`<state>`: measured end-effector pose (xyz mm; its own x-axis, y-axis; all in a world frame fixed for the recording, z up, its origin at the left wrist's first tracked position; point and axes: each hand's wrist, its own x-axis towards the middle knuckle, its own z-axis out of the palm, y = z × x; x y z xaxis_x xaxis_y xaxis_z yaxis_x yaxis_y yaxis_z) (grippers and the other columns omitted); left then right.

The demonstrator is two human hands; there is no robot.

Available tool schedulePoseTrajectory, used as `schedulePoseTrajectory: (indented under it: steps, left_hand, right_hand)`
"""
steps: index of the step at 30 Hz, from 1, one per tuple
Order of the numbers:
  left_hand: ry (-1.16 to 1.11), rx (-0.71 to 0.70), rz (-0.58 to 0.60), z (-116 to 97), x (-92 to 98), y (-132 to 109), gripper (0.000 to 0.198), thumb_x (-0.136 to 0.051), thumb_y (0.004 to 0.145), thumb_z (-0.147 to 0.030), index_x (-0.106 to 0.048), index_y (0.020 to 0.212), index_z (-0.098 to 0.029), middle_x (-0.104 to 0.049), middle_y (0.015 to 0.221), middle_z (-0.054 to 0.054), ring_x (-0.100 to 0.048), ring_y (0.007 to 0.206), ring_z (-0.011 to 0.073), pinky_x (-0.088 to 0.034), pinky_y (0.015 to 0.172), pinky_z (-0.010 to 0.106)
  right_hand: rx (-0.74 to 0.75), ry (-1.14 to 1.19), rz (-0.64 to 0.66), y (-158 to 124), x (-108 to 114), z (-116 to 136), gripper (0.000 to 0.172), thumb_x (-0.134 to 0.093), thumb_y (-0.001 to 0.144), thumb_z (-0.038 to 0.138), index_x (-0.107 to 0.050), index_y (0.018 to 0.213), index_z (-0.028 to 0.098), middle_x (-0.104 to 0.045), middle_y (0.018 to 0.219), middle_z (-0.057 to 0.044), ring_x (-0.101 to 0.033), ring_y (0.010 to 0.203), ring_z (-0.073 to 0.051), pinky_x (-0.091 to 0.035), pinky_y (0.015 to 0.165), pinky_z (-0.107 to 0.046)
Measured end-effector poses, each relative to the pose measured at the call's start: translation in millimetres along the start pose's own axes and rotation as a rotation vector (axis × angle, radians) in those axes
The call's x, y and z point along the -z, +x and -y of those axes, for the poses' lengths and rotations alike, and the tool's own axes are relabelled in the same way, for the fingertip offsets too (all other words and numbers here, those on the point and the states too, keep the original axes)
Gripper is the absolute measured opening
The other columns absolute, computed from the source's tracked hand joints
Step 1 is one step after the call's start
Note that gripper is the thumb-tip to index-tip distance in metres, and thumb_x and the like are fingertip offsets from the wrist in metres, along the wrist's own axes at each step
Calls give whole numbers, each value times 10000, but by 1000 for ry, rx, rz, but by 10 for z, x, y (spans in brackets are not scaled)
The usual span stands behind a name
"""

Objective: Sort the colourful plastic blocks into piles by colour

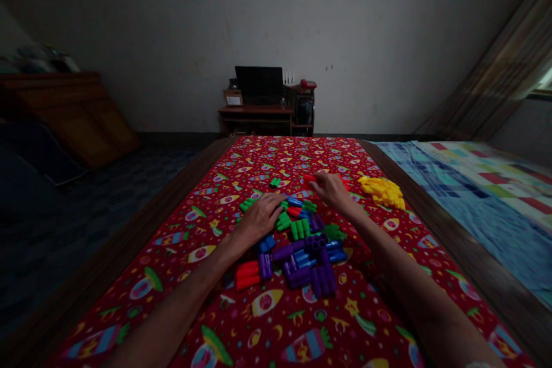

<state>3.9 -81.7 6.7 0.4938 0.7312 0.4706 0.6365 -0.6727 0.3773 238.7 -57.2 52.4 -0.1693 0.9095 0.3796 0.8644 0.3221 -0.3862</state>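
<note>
My right hand (331, 188) reaches over the far right of a mixed heap of plastic toy blocks, its fingers closed on a red block (307, 178). More red shows just behind that hand, partly hidden by it. My left hand (261, 215) lies over the heap's left side with its fingers stretched out, next to green blocks (283, 221) and a blue block (295, 202). Nearer to me are purple blocks (298, 277), several blue ones (335, 252) and a red block (248, 275). What lies beneath my left palm is hidden.
A pile of yellow blocks (383, 191) sits to the right of my right hand. One green block (275, 183) lies apart, beyond the heap. The red patterned cloth (267, 333) covers a wood-edged surface. Beyond stands a desk (259, 109) with a monitor (259, 84); bedding (483, 207) is at right.
</note>
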Motion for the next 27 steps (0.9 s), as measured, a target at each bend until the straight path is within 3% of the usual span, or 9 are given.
schedulePoseTrajectory:
  steps: [5, 9, 12, 14, 18, 20, 27]
  left_hand:
    - [108, -91, 75, 105, -67, -25, 290, -459, 933, -267, -617, 1164, -190, -630, 1211, 110, -564, 1155, 234, -433, 1022, 426]
    - [186, -98, 78, 71, -14, -29, 266, -523, 910, -304, -587, 1129, -169, -625, 1074, 112, -588, 1040, 244, -489, 924, 411]
    - [208, -93, 79, 38, -1, -27, 201, -533, 902, -303, -567, 1046, -167, -618, 999, 94, -594, 968, 237, -502, 875, 399]
    - [193, -83, 86, 41, -17, -24, 177, -537, 895, -290, -549, 1028, -172, -621, 988, 85, -596, 957, 235, -499, 868, 396]
    - [140, -2, 46, 130, -57, -4, 216, -565, 859, -244, -535, 1066, -190, -622, 1003, 67, -604, 957, 226, -500, 853, 382]
    - [131, 36, 20, 192, -61, 8, 251, -575, 836, -200, -547, 1085, -190, -617, 1008, 65, -606, 955, 221, -504, 845, 368]
    - [99, -38, -1, 223, -60, 22, 170, -586, 855, -227, -637, 1015, -199, -625, 1011, 68, -610, 974, 212, -502, 882, 354]
  right_hand:
    - [-156, -206, -123, 29, 26, -590, 248, -563, 857, 290, -697, 1003, 141, -694, 979, -149, -609, 965, -244, -434, 843, -318]
    - [-157, -192, -277, 61, 13, -752, 232, -573, 823, 255, -702, 976, 138, -696, 960, -140, -616, 921, -241, -451, 832, -336]
    - [-73, -134, -342, 93, 59, -586, 232, -521, 846, 242, -710, 939, 147, -706, 900, -119, -624, 847, -215, -446, 785, -311]
    - [22, -84, -195, 86, 78, -357, 251, -486, 870, 236, -719, 904, 149, -710, 846, -99, -624, 766, -182, -426, 714, -270]
    - [175, -112, 227, -35, -34, 132, 212, -523, 860, 214, -725, 831, 155, -691, 722, -64, -591, 633, -139, -344, 570, -229]
    - [207, -187, 315, -129, -153, 258, 193, -556, 861, 247, -721, 828, 153, -689, 737, -79, -594, 657, -154, -342, 564, -237]
    - [423, -140, 105, -308, -439, 148, 214, -661, 822, 333, -692, 926, 148, -672, 970, -134, -575, 954, -219, -437, 824, -306]
